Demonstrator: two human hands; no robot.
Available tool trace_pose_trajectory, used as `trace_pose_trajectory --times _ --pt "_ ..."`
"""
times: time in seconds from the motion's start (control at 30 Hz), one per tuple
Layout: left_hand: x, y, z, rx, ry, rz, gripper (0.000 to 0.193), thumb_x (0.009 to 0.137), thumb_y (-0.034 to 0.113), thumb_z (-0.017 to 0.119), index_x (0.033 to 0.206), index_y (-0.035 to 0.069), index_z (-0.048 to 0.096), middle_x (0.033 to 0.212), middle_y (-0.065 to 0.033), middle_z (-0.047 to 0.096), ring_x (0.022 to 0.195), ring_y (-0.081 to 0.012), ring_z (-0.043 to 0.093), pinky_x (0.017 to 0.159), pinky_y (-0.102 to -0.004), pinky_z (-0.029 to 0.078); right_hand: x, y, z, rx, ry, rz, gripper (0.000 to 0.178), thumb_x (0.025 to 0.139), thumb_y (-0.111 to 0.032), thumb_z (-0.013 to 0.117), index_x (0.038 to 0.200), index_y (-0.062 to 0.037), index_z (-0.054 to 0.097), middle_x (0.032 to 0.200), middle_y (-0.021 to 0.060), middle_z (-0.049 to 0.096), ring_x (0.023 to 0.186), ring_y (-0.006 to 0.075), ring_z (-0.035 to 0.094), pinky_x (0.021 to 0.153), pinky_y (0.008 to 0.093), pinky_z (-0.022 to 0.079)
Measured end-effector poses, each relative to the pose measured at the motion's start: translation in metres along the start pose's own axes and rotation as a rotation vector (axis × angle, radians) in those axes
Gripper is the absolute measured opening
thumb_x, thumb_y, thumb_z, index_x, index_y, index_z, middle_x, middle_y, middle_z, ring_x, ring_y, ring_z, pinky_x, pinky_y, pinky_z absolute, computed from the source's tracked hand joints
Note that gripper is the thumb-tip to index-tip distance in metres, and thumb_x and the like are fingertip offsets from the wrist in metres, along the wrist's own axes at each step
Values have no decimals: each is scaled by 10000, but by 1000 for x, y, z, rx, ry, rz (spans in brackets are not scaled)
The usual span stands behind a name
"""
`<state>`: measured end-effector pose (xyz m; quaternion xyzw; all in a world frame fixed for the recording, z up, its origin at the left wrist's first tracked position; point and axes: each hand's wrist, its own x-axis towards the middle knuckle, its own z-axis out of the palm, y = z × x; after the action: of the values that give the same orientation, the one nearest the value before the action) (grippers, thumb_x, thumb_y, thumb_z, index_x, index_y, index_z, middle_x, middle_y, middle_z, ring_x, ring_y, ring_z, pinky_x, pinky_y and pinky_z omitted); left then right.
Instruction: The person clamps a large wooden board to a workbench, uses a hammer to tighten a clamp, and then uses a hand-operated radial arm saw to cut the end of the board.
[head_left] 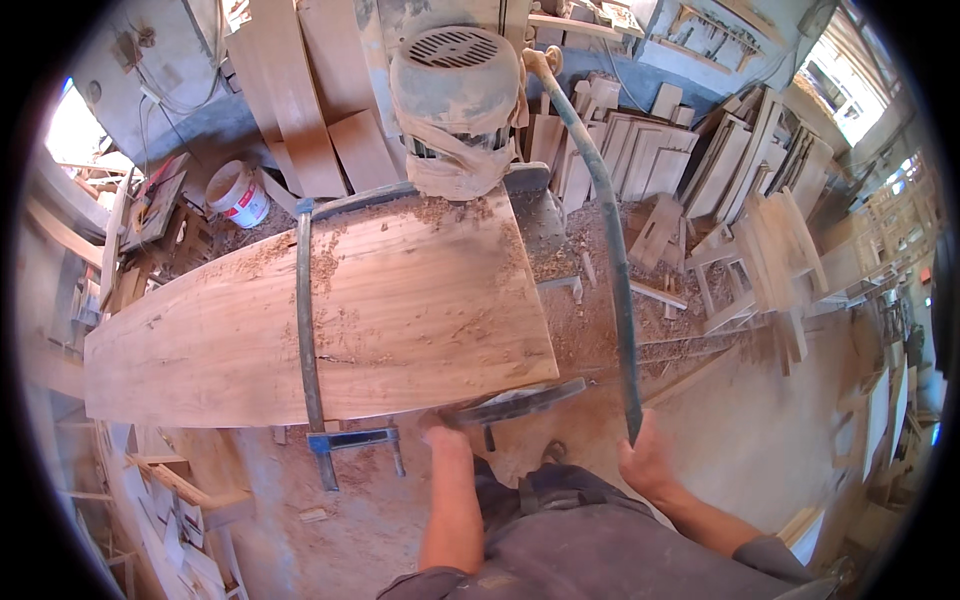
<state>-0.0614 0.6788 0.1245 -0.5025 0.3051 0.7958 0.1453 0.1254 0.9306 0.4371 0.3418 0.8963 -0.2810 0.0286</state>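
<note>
A wide wooden board (430, 300) lies in front of me, with wood chips scattered on its face. A long bar clamp (305, 320) crosses it, its blue jaw (350, 438) at the near edge. At the board's far edge stands a dusty machine motor (455, 85) with a vented cap and wrapped cloth. From beside the motor a long bent metal lever (610, 230) runs toward me; my right hand (646, 456) is closed around its lower end. My left hand (441, 430) is at the board's near edge, beside a dark metal table edge (520, 403); its fingers are hidden.
Wood panels (300, 90) lean behind the board, and several cut pieces (650, 150) stand along the back wall. A white bucket (238, 195) is at the far left. Stools (775, 255) are on the right. Shavings cover the floor (590, 330) by the machine.
</note>
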Motion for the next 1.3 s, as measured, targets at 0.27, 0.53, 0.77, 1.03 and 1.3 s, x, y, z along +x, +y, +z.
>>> trace_pose_trajectory --times 0.27,0.53,0.77,1.03,1.3 --pt "-161 19 95 -194 70 134 251 950 328 473 1017 140 624 870 -44 642 796 -233 595 661 -433 470 20 25 43 68 71 -10 333 815 -61 617 1106 -11 461 802 272 603 805 486 610 662 549 451" --pt "-18 4 30 -55 -259 -72 277 924 371 547 998 114 619 797 -51 627 677 -229 574 565 -444 466 24 38 23 -1 71 -46 346 812 -70 634 1093 -20 438 754 287 607 752 508 598 632 570 444" --pt "-52 1 43 -115 -265 -134 255 922 361 583 1000 119 604 822 -45 621 664 -204 568 576 -413 491 19 24 -12 16 10 8 339 813 -79 634 1089 -31 443 748 287 603 749 510 594 636 577 432" --pt "-57 -1 45 -121 -289 -116 232 926 350 577 928 122 619 736 -30 620 590 -162 563 551 -383 504 18 21 -18 13 25 47 323 820 -88 617 1090 -40 447 721 280 595 726 507 592 624 575 430" --pt "-15 -11 51 -80 -317 -177 224 929 307 540 996 106 612 842 -50 620 687 -189 577 629 -391 508 18 27 -40 -70 -9 89 339 813 -98 622 1099 -34 451 679 264 576 701 505 587 613 566 424"
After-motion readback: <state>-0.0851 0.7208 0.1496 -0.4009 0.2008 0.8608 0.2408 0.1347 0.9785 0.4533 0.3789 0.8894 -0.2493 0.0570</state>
